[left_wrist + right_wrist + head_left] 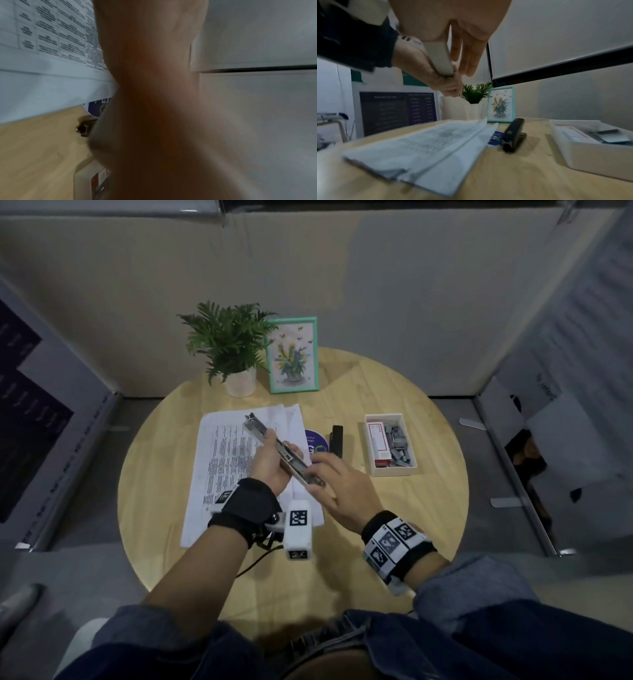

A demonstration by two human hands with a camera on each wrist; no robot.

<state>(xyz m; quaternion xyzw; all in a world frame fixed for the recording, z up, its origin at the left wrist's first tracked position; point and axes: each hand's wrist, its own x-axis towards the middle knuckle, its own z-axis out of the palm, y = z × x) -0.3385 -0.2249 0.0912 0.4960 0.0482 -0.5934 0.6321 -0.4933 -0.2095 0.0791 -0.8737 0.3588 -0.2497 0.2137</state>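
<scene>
An opened stapler (274, 445) is held tilted above the printed sheets (219, 467) on the round desk (394, 525), with its metal channel turned upward. It is gripped around the middle by the left hand (269, 465), whose fingers are curled about it. Its near end is touched by the right hand (337, 491), whose fingers are kept nearly straight. A black stapler (336, 440) and a tray of staples (394, 471) are seen beside the sheets.

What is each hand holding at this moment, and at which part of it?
The left hand grips the opened stapler around its middle. The right hand touches its near end with straight fingers, without gripping.
</scene>
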